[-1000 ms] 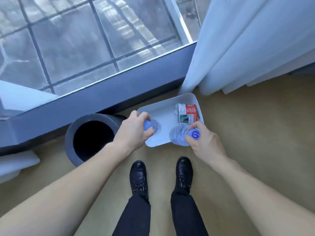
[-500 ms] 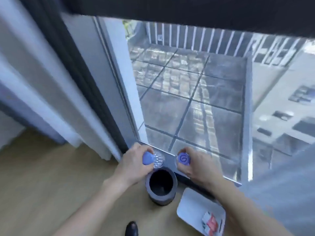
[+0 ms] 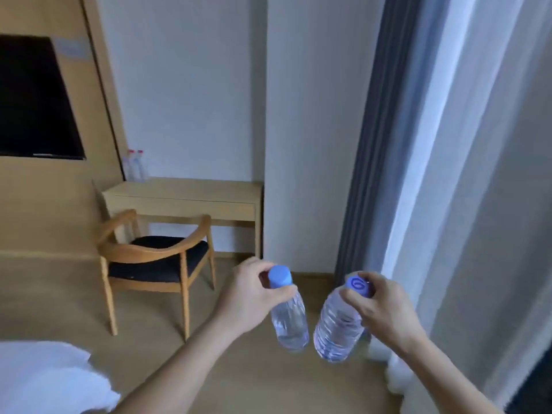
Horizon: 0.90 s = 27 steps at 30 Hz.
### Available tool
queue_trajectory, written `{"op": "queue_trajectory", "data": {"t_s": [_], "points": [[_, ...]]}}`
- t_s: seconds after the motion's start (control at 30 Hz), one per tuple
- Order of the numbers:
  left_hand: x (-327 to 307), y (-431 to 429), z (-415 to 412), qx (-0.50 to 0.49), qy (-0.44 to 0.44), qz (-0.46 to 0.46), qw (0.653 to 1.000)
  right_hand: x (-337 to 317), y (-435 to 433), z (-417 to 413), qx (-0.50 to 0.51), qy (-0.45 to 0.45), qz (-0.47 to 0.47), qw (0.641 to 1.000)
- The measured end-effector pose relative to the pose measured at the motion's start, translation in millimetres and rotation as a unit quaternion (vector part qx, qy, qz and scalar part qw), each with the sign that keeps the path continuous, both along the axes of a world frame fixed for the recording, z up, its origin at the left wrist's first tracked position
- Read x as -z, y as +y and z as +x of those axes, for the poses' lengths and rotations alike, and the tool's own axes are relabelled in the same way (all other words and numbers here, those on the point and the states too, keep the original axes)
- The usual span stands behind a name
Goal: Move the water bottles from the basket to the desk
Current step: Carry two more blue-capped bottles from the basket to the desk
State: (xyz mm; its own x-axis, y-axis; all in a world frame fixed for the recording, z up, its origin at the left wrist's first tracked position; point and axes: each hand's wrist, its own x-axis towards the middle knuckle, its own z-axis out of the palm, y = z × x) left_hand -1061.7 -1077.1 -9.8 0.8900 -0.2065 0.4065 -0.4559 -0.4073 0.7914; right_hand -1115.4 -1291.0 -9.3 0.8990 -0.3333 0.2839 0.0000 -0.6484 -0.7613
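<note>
Left hand [image 3: 249,297] gripped the left bottle [image 3: 288,318] at its neck; right hand [image 3: 380,309] gripped the right bottle [image 3: 337,327] at the cap. Both hung low centre of frame, over tan floor [image 3: 59,297]. Wooden desk [image 3: 185,195] stood mid-left against the white wall [image 3: 185,85] (two bottles [image 3: 136,165] at its back-left corner), chair [image 3: 155,264] before it. Curtains [image 3: 448,144] filled the right.

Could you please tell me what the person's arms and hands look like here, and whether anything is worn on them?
Both forearms are bare as far as the frame shows: no sleeves, watch or bracelets. The left hand and right hand wear no gloves, and no rings show. The fingernails look short and unpainted, though blur limits detail.
</note>
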Motion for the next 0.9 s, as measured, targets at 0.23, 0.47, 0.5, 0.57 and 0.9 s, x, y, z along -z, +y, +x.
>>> {"op": "queue_trajectory", "data": {"t_s": [0.23,0.47,0.5,0.57,0.9], "points": [[-40,232,81,-0.172,-0.039,0.027,0.984,-35,220,159,-0.190,-0.022,0.058,0.980],[-46,365,134,-0.309,-0.022,-0.001,0.951,-43,359,273,-0.351,0.013,0.110,0.930],[-46,376,144,-0.321,-0.017,-0.007,0.947,-42,373,292,-0.369,0.018,0.113,0.922],[-45,396,168,-0.339,-0.004,-0.019,0.940,-41,399,331,-0.403,0.024,0.110,0.908],[-61,455,307,-0.445,0.061,-0.041,0.893,-57,505,520,-0.525,0.012,0.057,0.849]]}}
